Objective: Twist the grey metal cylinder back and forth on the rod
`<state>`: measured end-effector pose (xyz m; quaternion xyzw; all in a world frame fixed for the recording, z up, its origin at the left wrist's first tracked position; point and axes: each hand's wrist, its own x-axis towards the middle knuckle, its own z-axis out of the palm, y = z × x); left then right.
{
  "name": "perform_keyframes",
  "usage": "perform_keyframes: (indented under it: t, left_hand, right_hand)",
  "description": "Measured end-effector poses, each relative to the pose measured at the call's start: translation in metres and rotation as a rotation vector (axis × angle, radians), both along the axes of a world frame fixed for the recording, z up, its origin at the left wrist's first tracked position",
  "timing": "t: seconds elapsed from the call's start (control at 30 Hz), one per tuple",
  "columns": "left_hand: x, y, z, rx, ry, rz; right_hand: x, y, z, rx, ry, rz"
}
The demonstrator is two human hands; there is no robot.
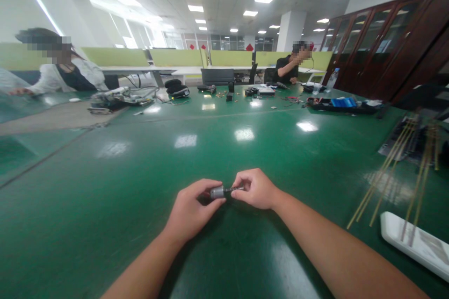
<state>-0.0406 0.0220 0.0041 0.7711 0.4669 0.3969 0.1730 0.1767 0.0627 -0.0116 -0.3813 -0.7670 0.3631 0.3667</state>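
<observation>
A small silver cylinder [217, 192], which looks like a little electric motor, is held level between the thumb and fingers of my left hand [192, 205]. From its right end sticks out a thin dark shaft [228, 190]. My right hand [257, 189] pinches the far end of that shaft, where a slim metal piece shows between thumb and forefinger. Whether the shaft and the cylinder are one piece I cannot tell. Both hands are just above the green table [140, 173], close together.
Long thin yellowish sticks [386, 173] and a white tray [417, 243] are at the right. Along the far side are a black tray [343, 106] of parts, a bottle [331, 79], black cases [176, 88] and a heap of wiring [121, 98]. Two people sit across the table.
</observation>
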Motion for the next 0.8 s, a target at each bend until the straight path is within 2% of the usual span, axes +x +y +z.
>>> perform_keyframes:
  t: [0.47,0.8]
  left_hand:
    - [-0.0007,0.0027,-0.0046,0.005,-0.027,0.031]
    - [-0.0006,0.0025,-0.0013,0.011,-0.033,0.016]
  right_hand:
    - [0.0038,0.0018,0.0025,0.039,0.003,-0.020]
    - [0.0052,0.0020,0.0045,0.016,0.038,-0.012]
